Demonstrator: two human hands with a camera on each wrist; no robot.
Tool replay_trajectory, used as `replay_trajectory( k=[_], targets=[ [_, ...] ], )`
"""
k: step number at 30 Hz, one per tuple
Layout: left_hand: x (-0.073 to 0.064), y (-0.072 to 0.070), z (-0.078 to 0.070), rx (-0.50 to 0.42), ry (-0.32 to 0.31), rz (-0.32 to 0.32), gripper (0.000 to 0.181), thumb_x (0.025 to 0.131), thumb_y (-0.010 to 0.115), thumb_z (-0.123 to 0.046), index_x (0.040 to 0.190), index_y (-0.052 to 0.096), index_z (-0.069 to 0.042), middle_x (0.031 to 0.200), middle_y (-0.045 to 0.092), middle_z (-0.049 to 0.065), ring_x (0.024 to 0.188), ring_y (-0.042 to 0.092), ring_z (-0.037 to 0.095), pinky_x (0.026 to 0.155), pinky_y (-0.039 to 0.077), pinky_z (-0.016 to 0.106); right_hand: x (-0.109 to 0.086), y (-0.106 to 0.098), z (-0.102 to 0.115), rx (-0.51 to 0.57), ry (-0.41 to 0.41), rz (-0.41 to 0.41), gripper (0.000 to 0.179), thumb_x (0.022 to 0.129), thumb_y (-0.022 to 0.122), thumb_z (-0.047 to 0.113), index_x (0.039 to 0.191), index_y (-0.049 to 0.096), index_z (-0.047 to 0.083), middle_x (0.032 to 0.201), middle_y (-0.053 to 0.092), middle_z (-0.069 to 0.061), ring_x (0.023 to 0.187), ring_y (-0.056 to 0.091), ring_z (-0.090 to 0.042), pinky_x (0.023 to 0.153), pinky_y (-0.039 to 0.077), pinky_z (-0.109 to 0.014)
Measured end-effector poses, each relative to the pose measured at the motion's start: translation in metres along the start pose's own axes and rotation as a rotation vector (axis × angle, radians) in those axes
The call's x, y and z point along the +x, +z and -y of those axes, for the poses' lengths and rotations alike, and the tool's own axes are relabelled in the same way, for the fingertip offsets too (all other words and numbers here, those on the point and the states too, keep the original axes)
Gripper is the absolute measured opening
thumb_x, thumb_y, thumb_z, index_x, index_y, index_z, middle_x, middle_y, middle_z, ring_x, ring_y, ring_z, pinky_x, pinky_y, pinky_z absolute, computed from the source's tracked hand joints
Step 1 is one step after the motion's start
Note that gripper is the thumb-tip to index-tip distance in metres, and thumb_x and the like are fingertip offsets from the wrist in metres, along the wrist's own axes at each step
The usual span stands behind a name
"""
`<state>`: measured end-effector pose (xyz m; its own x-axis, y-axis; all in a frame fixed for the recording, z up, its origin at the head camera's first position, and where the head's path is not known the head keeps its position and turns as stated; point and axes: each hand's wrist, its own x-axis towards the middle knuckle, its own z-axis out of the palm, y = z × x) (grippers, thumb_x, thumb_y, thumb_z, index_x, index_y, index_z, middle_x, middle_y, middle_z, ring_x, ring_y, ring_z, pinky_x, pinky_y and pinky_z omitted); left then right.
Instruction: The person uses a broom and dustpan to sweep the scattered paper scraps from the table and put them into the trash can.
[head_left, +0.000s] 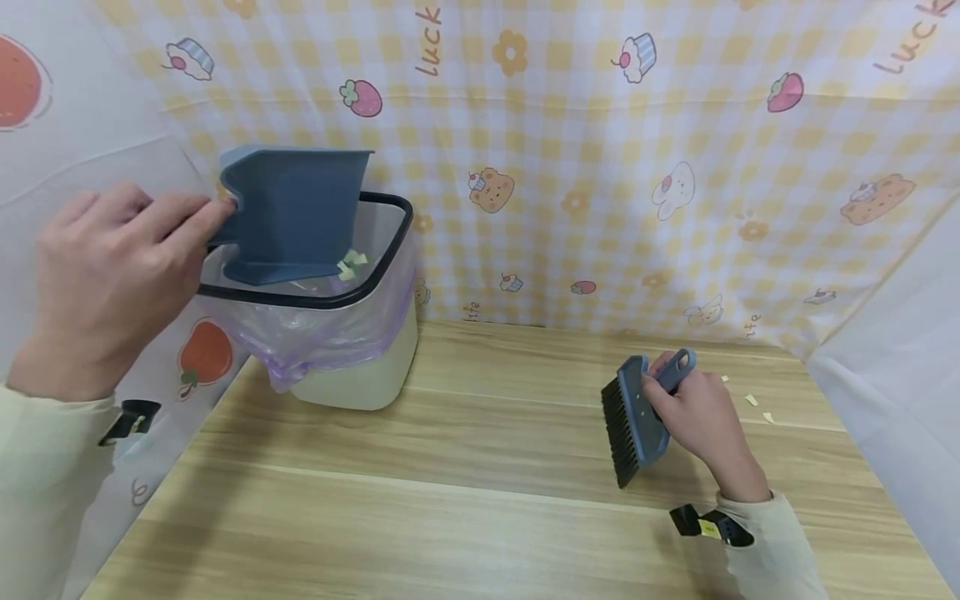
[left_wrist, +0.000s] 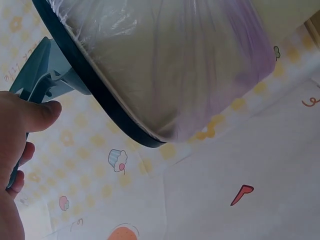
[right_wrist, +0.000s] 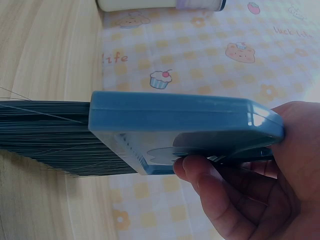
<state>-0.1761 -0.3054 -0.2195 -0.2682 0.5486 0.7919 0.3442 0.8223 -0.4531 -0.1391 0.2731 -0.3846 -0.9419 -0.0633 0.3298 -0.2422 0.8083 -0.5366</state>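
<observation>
My left hand [head_left: 120, 262] grips the handle of a blue dustpan [head_left: 300, 208], which is tipped steeply over a cream trash bin [head_left: 360, 383]. Small pale scraps [head_left: 350, 265] show at the pan's lower right corner, within the bin's opening. From the left wrist view, the thumb lies along the dustpan handle [left_wrist: 37, 92] beside the bin's dark rim [left_wrist: 95, 82]. Over at the right, my right hand [head_left: 701, 408] holds a blue hand brush [head_left: 645, 417] by its handle. The brush's dark bristles [right_wrist: 50, 135] point left, close over the table.
A clear-and-purple bag [head_left: 322, 342] lines the bin and hangs over its outside. Several pale scraps [head_left: 752, 400] lie on the wooden table [head_left: 487, 517] beyond the right hand. A checked, printed cloth [head_left: 570, 133] covers the wall behind; white sheets hang at both sides.
</observation>
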Motion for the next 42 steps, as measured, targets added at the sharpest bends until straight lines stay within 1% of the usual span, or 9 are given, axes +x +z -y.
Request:
replay_trajectory(
  k=[5,12,16,20,23,26,30,35,42],
  targets=[
    [-0.002,0.001,0.001,-0.009,-0.015,-0.007,0.028,0.111,0.056,-0.001,0.123,0.081,0.0,0.108,0.079,0.022,0.076,0.062,0.05,0.053,0.042,0.054,0.0,0.0,-0.001,-0.004,0.001,0.002,0.012,0.105,0.068,0.016,0.098,0.069,0.006,0.063,0.06,0.004,0.057,0.058,-0.016,0.052,0.048,-0.032],
    [-0.005,-0.006,0.006,0.03,-0.048,0.122,0.035,0.103,0.055,0.002,0.132,0.075,0.003,0.112,0.077,0.025,0.075,0.061,0.049,0.059,0.053,0.055,0.002,0.0,0.0,-0.001,0.01,0.019,0.013,0.106,0.066,0.017,0.099,0.068,0.006,0.064,0.061,0.003,0.058,0.06,-0.016,0.054,0.049,-0.034],
    [-0.009,-0.008,0.008,0.047,-0.093,0.175,0.034,0.106,0.051,-0.001,0.133,0.071,0.008,0.111,0.075,0.03,0.073,0.06,0.05,0.058,0.052,0.056,0.002,0.0,0.0,0.001,0.011,0.023,0.013,0.107,0.066,0.017,0.099,0.068,0.006,0.063,0.059,0.004,0.057,0.059,-0.016,0.053,0.049,-0.033],
    [-0.013,-0.008,0.006,-0.007,-0.163,0.212,0.033,0.104,0.067,-0.005,0.135,0.068,0.008,0.112,0.071,0.034,0.074,0.061,0.053,0.057,0.052,0.061,0.003,0.0,0.0,0.002,0.01,0.023,0.013,0.107,0.066,0.017,0.1,0.067,0.006,0.063,0.058,0.004,0.058,0.059,-0.016,0.054,0.048,-0.033],
    [-0.013,-0.008,0.001,-0.075,-0.198,0.219,0.041,0.104,0.073,-0.019,0.135,0.066,0.007,0.109,0.07,0.034,0.071,0.063,0.053,0.056,0.051,0.063,0.003,0.0,-0.001,0.002,0.009,0.021,0.013,0.106,0.066,0.017,0.1,0.068,0.006,0.063,0.059,0.004,0.058,0.059,-0.016,0.054,0.049,-0.033],
    [-0.009,-0.007,-0.007,-0.138,-0.195,0.239,0.057,0.114,0.057,-0.045,0.135,0.067,0.007,0.106,0.07,0.033,0.065,0.06,0.048,0.054,0.049,0.06,0.003,-0.001,-0.001,0.003,0.012,0.022,0.013,0.106,0.066,0.017,0.1,0.068,0.006,0.063,0.059,0.004,0.058,0.059,-0.017,0.053,0.049,-0.033],
    [-0.002,-0.006,-0.023,-0.23,-0.173,0.276,0.086,0.115,0.029,-0.069,0.136,0.068,0.005,0.103,0.07,0.028,0.063,0.058,0.04,0.053,0.049,0.057,0.002,-0.001,-0.002,0.007,0.018,0.021,0.014,0.106,0.066,0.017,0.101,0.068,0.005,0.063,0.06,0.003,0.058,0.06,-0.017,0.053,0.049,-0.032],
    [0.007,-0.006,-0.045,-0.335,-0.13,0.283,0.083,0.116,0.031,-0.065,0.139,0.069,0.004,0.111,0.073,0.024,0.075,0.068,0.04,0.062,0.056,0.059,0.002,0.0,-0.003,0.01,0.022,0.018,0.014,0.106,0.066,0.017,0.101,0.069,0.005,0.064,0.061,0.003,0.06,0.06,-0.017,0.054,0.049,-0.032],
    [0.021,-0.001,-0.084,-0.466,-0.04,0.212,0.068,0.118,0.042,-0.056,0.135,0.072,0.003,0.108,0.076,0.02,0.077,0.073,0.035,0.06,0.059,0.053,0.001,0.001,-0.004,0.014,0.022,0.019,0.013,0.106,0.066,0.017,0.099,0.068,0.006,0.064,0.06,0.003,0.059,0.06,-0.016,0.053,0.049,-0.032]
  ],
)
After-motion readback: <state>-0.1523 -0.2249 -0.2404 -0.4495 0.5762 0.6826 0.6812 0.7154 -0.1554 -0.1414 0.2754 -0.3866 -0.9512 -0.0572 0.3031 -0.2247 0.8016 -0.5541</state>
